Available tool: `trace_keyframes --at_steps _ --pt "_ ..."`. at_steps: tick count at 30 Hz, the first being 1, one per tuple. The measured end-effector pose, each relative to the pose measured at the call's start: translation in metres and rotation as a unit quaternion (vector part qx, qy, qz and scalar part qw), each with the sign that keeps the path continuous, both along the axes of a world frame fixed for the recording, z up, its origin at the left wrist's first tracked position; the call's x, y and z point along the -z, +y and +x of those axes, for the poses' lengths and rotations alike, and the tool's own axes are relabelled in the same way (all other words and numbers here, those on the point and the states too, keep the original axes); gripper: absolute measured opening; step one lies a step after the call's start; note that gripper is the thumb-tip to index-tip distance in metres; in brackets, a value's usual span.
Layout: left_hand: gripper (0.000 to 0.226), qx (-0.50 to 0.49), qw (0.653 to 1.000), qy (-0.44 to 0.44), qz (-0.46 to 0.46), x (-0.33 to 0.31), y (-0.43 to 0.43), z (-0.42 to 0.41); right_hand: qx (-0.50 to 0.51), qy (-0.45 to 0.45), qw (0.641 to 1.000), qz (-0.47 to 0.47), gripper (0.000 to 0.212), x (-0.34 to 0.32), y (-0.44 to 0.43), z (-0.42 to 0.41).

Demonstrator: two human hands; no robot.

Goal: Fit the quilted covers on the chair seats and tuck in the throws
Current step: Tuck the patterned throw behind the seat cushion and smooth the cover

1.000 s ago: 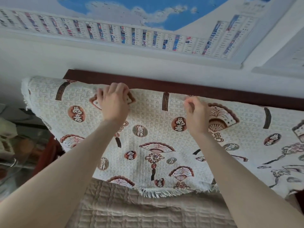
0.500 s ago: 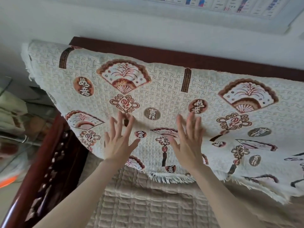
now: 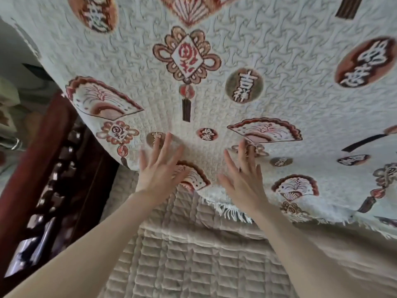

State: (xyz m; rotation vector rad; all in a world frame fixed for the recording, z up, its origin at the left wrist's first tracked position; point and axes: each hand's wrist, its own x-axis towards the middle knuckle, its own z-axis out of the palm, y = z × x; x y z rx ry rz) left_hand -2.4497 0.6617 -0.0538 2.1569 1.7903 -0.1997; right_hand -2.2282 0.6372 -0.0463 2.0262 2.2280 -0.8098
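As the throw (image 3: 236, 61) hangs with its fringe lapping the quilted cover (image 3: 182, 265) below, you lay your left hand (image 3: 159, 171) and right hand (image 3: 242, 181) flat against it, fingers spread wide and gripping nothing, apparently smoothing it before tucking.

A cream fan-patterned throw (image 3: 247, 50) hangs down, its fringed hem lying over the beige quilted cover (image 3: 193, 254).

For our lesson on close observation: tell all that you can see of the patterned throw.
The throw is cream woven cloth, patterned with red-brown fans, knots and round character badges. It hangs draped, its white fringe lying on the quilted cover. The left hand and right hand press flat on its lower part, fingers spread.
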Motion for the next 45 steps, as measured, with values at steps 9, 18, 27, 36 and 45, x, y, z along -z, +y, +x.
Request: trace_keyframes --at_steps 9,18,27,36,45 --pt "0.054 -0.201 0.947 -0.209 0.140 0.025 -0.081 -0.021 -0.045 -0.005 0.998 0.032 0.086 0.047 -0.036 -0.059" --pt "0.070 -0.334 0.889 -0.313 0.001 0.020 -0.060 -0.018 0.224 0.252 0.941 0.037 0.022 0.018 -0.002 -0.066" --pt "0.077 -0.533 0.658 -0.531 -0.033 0.013 -0.006 -0.027 0.297 0.306 0.904 -0.030 0.024 0.008 0.006 -0.063" --pt "0.022 -0.453 0.843 -0.262 0.129 -0.006 -0.046 -0.066 0.042 0.191 0.978 -0.073 0.056 0.015 -0.013 -0.105" --pt "0.031 -0.518 0.536 -0.643 -0.177 -0.016 -0.035 -0.069 0.038 0.195 0.961 -0.193 0.051 0.013 -0.014 -0.148"
